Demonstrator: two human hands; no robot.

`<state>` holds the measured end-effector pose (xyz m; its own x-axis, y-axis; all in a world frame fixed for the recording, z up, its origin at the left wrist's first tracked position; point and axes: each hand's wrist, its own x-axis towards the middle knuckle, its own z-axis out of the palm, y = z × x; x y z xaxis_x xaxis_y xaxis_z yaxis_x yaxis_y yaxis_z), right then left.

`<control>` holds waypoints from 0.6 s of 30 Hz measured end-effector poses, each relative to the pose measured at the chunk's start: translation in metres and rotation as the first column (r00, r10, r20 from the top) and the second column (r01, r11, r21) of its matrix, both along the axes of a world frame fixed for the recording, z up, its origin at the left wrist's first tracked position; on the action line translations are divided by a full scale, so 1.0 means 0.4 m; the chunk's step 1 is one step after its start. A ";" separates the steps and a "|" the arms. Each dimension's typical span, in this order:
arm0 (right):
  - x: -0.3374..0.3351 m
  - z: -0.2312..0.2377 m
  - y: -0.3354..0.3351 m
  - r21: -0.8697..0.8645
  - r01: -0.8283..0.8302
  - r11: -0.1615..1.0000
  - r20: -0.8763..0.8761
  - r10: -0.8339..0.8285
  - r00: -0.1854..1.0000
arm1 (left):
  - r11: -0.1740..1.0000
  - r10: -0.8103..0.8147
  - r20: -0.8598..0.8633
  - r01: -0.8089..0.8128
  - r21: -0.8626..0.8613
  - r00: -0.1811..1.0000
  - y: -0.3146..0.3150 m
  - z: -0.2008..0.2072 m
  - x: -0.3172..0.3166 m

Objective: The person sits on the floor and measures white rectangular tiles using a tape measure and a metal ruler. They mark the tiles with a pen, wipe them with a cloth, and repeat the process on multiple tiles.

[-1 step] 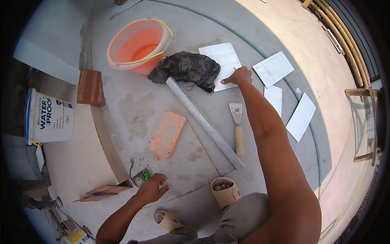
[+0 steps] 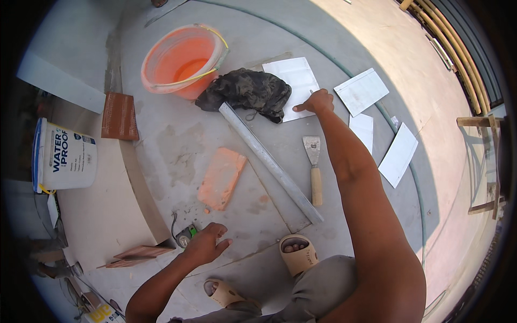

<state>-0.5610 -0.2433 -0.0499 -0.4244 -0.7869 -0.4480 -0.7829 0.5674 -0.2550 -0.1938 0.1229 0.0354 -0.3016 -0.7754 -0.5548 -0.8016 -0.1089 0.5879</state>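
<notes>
Our right hand [image 2: 315,101] looks pinched on a slim pen-like thing [image 2: 311,91] over the white tile [image 2: 296,77], far centre. Our left hand [image 2: 207,246] is empty, fingers parted, right of the tape measure [image 2: 186,237]; we should brace the tile with it.

The head-worn fisheye camera is looking steeply down from close above onto the left hand [image 2: 207,246], right hand [image 2: 316,102] and grey floor [image 2: 250,226].
</notes>
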 end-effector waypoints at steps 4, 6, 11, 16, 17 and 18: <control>-0.027 -0.011 0.008 -0.006 -0.164 0.986 0.010 0.164 0.986 | 0.898 -0.224 -0.015 0.200 -0.391 0.975 -0.272 0.001 -0.248; -0.030 -0.021 0.015 -0.028 -0.116 0.993 0.040 0.117 0.992 | 0.717 -0.290 0.139 0.312 -0.623 0.947 -0.407 -0.073 -0.349; -0.059 -0.071 0.021 -0.152 -0.005 0.988 0.004 0.006 1.000 | 0.887 -0.139 0.392 0.290 -0.358 0.909 -0.631 -0.222 -0.507; -0.062 -0.105 0.026 -0.296 0.018 0.955 -0.037 -0.030 0.999 | 0.950 -0.160 0.363 0.243 -0.196 0.918 -0.664 -0.284 -0.496; -0.078 -0.121 0.017 -0.250 -0.007 0.968 0.010 0.010 1.000 | 0.948 -0.165 0.350 0.246 -0.200 0.922 -0.666 -0.291 -0.491; -0.111 -0.140 -0.002 -0.207 -0.033 0.978 0.055 0.045 0.997 | 0.946 -0.173 0.334 0.251 -0.207 0.927 -0.669 -0.292 -0.490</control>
